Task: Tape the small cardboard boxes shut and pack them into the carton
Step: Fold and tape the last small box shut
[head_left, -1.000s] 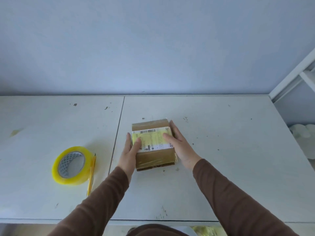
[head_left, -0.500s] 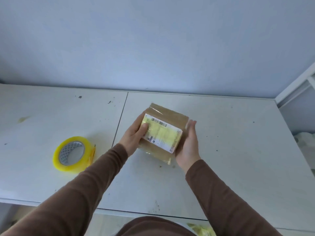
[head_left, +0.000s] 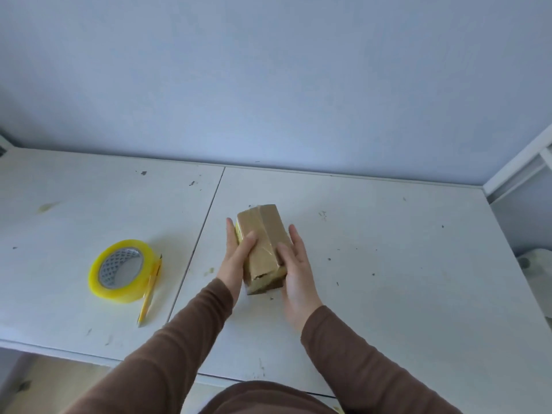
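A small brown cardboard box (head_left: pixel 264 243), wrapped in glossy tape, stands on its narrow side near the middle of the white table (head_left: pixel 388 279). Its yellow label now faces left and shows only as a thin edge. My left hand (head_left: pixel 236 258) holds the box's left face, thumb over the top edge. My right hand (head_left: pixel 295 267) holds its right face, thumb on top. The near end of the box looks torn or loosely closed. The carton is not in view.
A yellow roll of tape (head_left: pixel 122 268) lies flat on the table's left half, with a yellow pen-like cutter (head_left: pixel 149 289) lying against its right side. A wall runs along the table's far edge. A white frame (head_left: pixel 519 171) stands at the right.
Both hands have lifted the box off its flat side and turned it onto its narrow side, so the label went from facing up to facing left.
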`<state>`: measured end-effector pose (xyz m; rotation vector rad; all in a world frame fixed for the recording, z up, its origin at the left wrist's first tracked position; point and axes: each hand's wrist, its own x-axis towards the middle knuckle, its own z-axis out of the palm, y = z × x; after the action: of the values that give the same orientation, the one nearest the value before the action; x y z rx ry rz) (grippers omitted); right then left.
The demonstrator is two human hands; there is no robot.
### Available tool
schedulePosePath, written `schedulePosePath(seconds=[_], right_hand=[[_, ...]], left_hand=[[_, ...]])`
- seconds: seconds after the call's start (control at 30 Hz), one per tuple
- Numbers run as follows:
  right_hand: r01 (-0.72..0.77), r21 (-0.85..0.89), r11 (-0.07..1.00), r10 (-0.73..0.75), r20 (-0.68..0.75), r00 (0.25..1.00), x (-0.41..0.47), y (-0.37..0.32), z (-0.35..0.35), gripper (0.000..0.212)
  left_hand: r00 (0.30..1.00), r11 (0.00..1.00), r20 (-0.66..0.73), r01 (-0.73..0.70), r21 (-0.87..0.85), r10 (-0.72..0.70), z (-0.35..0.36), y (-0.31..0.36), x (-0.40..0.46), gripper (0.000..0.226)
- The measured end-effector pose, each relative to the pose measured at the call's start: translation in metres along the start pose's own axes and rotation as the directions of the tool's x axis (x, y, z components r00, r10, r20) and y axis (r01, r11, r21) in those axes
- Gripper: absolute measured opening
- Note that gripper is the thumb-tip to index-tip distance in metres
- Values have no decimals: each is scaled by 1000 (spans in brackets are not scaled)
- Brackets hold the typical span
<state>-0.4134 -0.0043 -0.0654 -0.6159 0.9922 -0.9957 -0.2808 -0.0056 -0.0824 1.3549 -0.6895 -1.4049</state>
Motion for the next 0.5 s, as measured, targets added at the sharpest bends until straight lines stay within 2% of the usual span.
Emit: schedulePosePath(seconds=[0.07,0.17,0.27,0.37,0.5], right_hand=[[34,-89,995,-30,50,998,-1,4,5,48],[64,-191,979,-49,79,996,7,-3,14,52],[13,-311,950,7,62,998,29,-15,23,56],[-52,-390,919,77,50,996,42,-23,32,57],[26,-528,849,-22,14,1000,39,-20,38,58]], left_hand=[[998,999,33,-49,4,49,-7,9,5,73],[999,987,22,-36,157,33,-18,32,20,51],[1000,952,4,-15,304,15,-17,50,28,54],[983,921,-179,38,388,34,2,50,25,54],[952,787,-242,2,617,187,12,43,23,55]])
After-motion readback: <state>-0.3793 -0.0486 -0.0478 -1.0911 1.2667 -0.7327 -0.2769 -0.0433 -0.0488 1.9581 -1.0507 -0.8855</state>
